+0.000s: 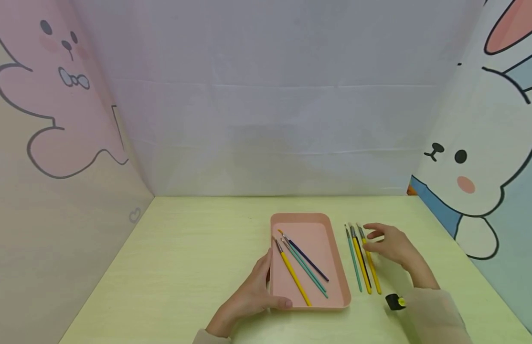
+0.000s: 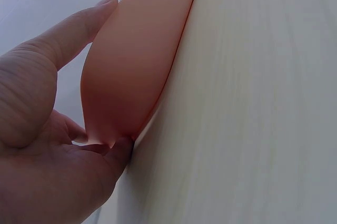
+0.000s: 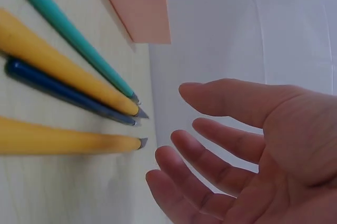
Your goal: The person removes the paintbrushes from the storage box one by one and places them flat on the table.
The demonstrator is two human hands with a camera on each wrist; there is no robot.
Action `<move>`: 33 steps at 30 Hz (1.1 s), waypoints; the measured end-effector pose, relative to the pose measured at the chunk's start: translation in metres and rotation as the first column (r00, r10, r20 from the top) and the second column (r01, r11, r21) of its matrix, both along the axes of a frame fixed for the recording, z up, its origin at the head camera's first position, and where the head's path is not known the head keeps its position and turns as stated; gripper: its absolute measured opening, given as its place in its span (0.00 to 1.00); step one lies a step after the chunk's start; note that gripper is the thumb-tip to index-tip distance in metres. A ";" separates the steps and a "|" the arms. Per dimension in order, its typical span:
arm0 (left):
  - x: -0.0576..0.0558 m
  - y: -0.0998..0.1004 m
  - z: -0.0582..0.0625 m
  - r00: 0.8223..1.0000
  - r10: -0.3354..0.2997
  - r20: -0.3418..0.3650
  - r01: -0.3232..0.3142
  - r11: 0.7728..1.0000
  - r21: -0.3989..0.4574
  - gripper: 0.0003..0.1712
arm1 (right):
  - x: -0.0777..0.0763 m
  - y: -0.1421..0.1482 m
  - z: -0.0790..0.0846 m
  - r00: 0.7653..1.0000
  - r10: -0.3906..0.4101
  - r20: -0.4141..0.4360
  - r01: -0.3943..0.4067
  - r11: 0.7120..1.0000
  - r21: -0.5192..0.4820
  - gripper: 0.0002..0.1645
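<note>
My left hand grips the near left corner of a shallow pink tray, its thumb along the front wall and fingers at the left side. A yellow paintbrush, a dark blue paintbrush and two teal ones lie slanted inside. To the tray's right, a teal paintbrush, a dark blue one and two yellow ones rest on the table, bristles pointing away. Over the bristle end of the rightmost yellow paintbrush hovers my right hand. In the right wrist view its fingers are spread, holding nothing.
A small black object with a yellow-green spot shows beside the right sleeve. The pale wooden table is bounded by a plain curtain behind and cartoon-printed sheets on both sides.
</note>
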State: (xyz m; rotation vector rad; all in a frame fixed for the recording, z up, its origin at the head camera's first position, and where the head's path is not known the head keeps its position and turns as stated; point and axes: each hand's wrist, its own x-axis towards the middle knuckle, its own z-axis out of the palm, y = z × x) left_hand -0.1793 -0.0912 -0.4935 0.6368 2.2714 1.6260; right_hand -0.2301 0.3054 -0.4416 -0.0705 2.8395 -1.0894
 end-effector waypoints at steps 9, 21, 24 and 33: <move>0.000 0.000 0.000 1.000 0.009 0.005 -0.009 1.000 -0.017 0.81 | -0.003 -0.032 0.022 0.986 0.131 -0.102 -0.135 0.990 -0.029 0.37; 0.000 0.000 0.000 1.000 0.005 -0.004 -0.005 1.000 -0.013 0.80 | -0.018 -0.078 0.045 0.957 0.255 -0.137 -0.254 0.967 0.020 0.38; 0.001 -0.001 0.000 1.000 0.006 -0.001 -0.006 1.000 -0.011 0.80 | -0.024 -0.091 0.043 0.944 0.302 -0.133 -0.297 0.953 0.053 0.37; 0.001 -0.001 0.000 1.000 0.000 0.016 0.000 1.000 -0.005 0.79 | -0.036 -0.130 0.030 0.924 0.378 -0.052 -0.373 0.924 0.086 0.36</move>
